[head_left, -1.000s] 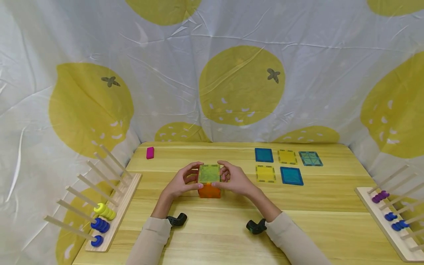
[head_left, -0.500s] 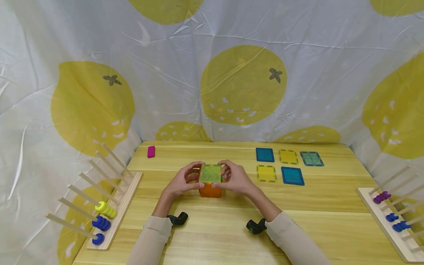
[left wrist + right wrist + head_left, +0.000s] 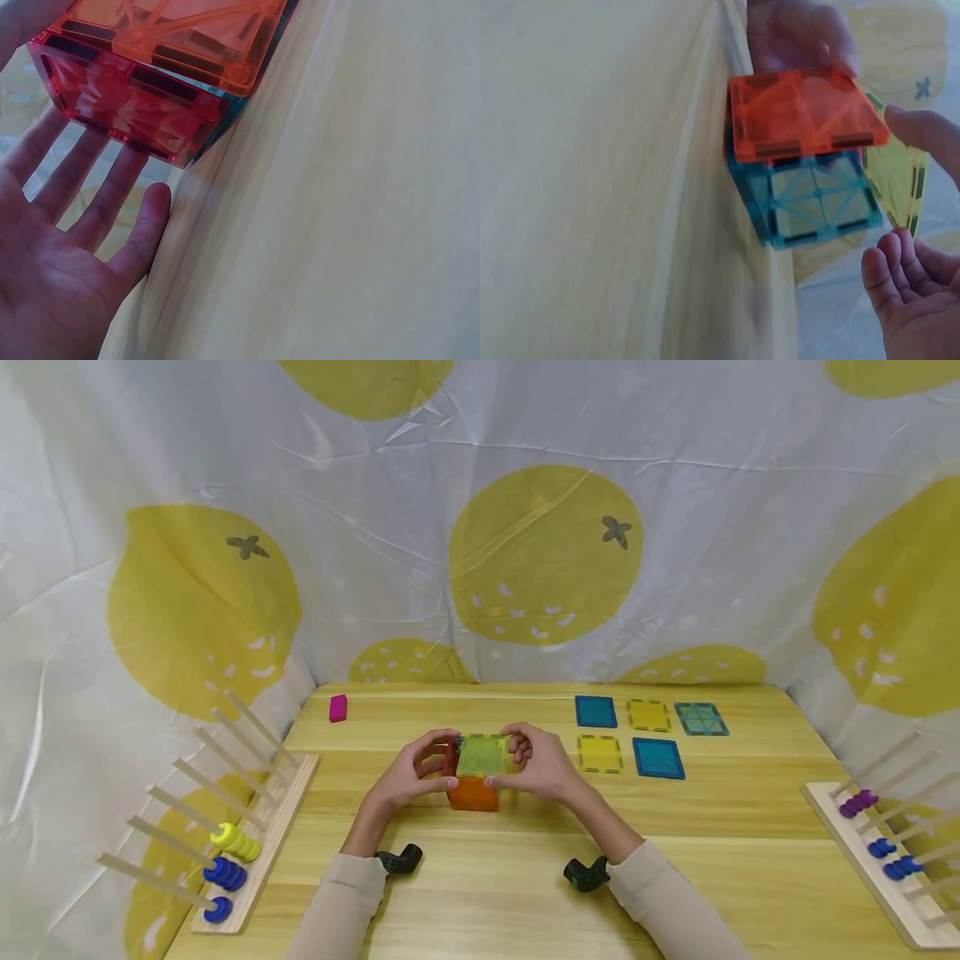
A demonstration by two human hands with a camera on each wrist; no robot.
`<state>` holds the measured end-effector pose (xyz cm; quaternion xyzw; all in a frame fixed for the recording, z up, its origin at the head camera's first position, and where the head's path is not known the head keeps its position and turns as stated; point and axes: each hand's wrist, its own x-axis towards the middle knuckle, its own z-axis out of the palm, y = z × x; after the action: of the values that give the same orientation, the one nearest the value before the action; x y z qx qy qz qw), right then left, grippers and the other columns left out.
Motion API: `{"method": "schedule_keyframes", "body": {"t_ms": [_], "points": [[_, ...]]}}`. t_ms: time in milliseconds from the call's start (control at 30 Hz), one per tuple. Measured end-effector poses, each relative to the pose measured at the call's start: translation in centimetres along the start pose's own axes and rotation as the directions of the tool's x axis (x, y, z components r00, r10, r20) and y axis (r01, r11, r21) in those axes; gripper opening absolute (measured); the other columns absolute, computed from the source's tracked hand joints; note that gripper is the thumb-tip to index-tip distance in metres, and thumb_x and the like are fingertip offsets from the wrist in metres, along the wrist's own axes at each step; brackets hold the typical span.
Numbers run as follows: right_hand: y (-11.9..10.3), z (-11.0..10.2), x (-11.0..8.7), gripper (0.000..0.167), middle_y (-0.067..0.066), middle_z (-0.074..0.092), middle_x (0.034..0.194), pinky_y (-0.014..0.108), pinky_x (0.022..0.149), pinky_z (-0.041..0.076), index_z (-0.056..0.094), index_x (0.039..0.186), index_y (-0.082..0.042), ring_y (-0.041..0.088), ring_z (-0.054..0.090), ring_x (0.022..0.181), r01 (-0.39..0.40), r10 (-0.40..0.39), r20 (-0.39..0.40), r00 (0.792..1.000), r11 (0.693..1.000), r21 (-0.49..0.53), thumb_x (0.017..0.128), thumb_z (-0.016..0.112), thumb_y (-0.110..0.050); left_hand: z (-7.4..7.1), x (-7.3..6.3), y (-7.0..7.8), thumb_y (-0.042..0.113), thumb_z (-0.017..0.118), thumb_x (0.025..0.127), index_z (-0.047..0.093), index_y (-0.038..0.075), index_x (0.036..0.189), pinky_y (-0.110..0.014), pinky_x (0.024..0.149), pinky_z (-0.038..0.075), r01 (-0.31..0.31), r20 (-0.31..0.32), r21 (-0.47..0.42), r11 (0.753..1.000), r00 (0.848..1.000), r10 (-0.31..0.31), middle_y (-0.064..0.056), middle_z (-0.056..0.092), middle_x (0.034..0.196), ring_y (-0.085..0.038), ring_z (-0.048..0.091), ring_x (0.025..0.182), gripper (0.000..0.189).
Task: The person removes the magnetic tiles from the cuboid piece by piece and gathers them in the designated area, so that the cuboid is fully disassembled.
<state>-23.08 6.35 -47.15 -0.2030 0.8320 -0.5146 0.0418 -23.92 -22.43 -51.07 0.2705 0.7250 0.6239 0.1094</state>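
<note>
This is a small booth-like play corner: white fabric printed with big yellow lemons [image 3: 547, 556] hangs behind and on both sides of a pale wood-grained table [image 3: 480, 893]. Toys mark it as such: a cube of translucent coloured plastic tiles [image 3: 474, 796] and two pale wooden peg boards with coloured rings [image 3: 272, 827]. Whether a home or a studio surrounds it cannot be told.
</note>
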Motion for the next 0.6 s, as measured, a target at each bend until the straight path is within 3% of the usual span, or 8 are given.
{"method": "schedule_keyframes", "body": {"t_ms": [333, 600], "points": [[1.2, -3.6, -1.4, 0.069, 0.006, 0.06, 0.101, 0.03, 0.077, 0.054, 0.063, 0.131, -0.013, 0.023, 0.057, 0.085, 0.039, -0.039, -0.048, 0.998, 0.999, 0.011, 0.074, 0.094, -0.034, 0.0, 0.0, -0.1, 0.005, 0.079, 0.089, 0.041, 0.005, 0.153, -0.033, 0.108, 0.05, -0.011, -0.006, 0.014, 1.0, 1.0, 0.011, -0.021, 0.046, 0.151, -0.047, 0.051, 0.132, 0.074], [3.0, -7.5, -3.7, 0.072, 0.005, 0.061, 0.099, 0.03, 0.073, 0.053, 0.06, 0.137, -0.017, 0.024, 0.058, 0.084, 0.03, -0.035, -0.088, 0.996, 0.998, -0.063, 0.075, 0.093, -0.036, 0.2, 0.0, 0.1, 0.012, 0.071, 0.097, 0.05, 0.011, 0.15, -0.024, 0.105, 0.05, 0.02, -0.03, 0.005, 1.0, 0.999, -0.02, -0.019, 0.049, 0.151, -0.045, 0.048, 0.136, 0.057]]}}
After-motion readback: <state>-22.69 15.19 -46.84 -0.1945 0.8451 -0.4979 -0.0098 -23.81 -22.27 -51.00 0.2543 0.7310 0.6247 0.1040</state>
